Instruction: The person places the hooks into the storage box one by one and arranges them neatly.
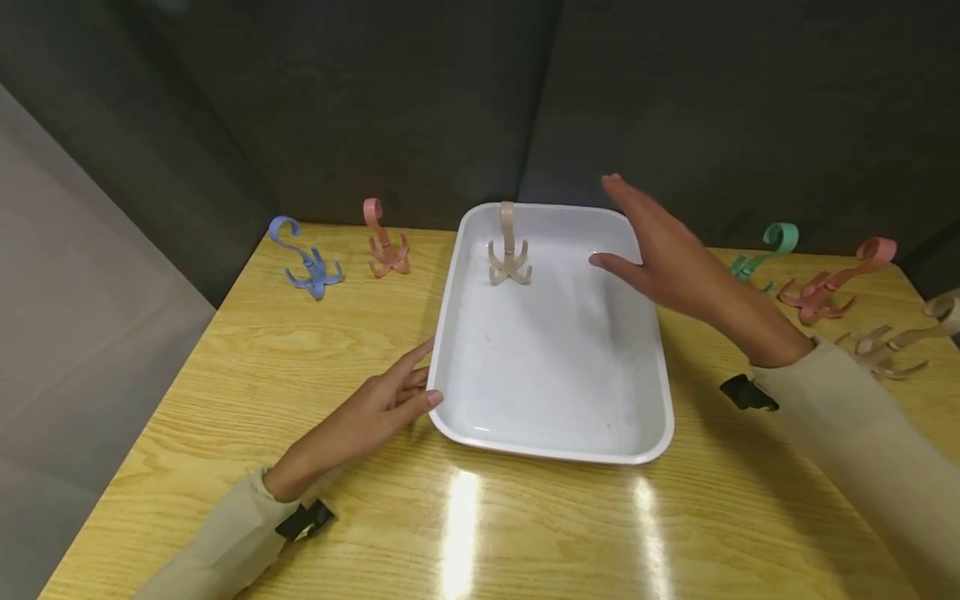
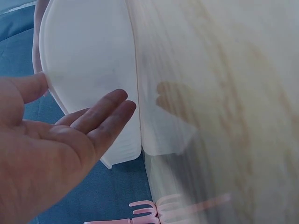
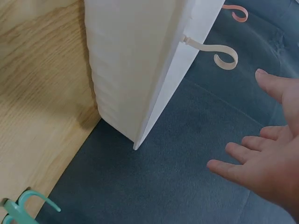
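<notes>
A white rectangular tray stands on the wooden table, and a beige multi-prong hook is inside it near the back left. My left hand rests at the tray's left side, thumb at the rim and fingers extended along the outer wall; the left wrist view shows those fingers straight against the tray. Above the tray's back right corner, my right hand is spread with nothing in it. The right wrist view shows the beige hook's curled top standing past the rim, apart from that hand.
Left of the tray are a blue hook and a pink hook. To the right lie a green hook, another pink hook and a beige hook. A dark cloth hangs behind the table.
</notes>
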`<action>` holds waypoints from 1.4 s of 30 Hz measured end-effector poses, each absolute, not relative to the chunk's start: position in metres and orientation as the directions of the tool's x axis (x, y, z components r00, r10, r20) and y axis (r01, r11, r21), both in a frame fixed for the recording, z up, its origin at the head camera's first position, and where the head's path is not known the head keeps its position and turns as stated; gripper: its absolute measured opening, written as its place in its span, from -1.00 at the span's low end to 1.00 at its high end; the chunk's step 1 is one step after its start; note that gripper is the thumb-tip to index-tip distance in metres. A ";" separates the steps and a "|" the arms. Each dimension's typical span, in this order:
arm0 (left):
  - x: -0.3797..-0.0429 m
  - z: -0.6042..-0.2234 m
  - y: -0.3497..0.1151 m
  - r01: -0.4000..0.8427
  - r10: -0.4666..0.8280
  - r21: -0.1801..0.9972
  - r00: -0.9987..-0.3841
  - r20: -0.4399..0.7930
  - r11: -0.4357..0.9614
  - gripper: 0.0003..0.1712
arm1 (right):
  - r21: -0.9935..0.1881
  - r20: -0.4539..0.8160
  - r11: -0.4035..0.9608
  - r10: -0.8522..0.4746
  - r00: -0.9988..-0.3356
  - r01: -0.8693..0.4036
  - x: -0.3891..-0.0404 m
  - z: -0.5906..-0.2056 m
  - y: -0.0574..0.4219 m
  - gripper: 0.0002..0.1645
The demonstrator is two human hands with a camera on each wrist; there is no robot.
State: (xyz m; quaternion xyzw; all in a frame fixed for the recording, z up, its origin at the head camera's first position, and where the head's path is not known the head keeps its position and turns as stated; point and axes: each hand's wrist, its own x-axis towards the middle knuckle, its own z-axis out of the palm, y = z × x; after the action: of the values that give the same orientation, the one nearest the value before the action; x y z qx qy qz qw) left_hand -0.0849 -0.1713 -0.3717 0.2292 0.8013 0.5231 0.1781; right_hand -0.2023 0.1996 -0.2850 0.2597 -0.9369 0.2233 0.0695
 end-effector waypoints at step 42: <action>-0.083 -0.369 -0.170 0.142 0.533 0.917 -0.842 -0.086 0.372 -0.13 | -0.451 0.337 0.787 -0.287 -0.897 -0.421 -0.134 -0.304 0.311 0.10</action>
State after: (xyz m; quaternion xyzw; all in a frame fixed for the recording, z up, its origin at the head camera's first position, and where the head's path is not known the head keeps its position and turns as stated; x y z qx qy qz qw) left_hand -0.0834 -0.1703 -0.3692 0.2092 0.8066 0.5199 0.1881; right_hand -0.1337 0.3112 -0.3040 0.1890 -0.9368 0.2661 0.1263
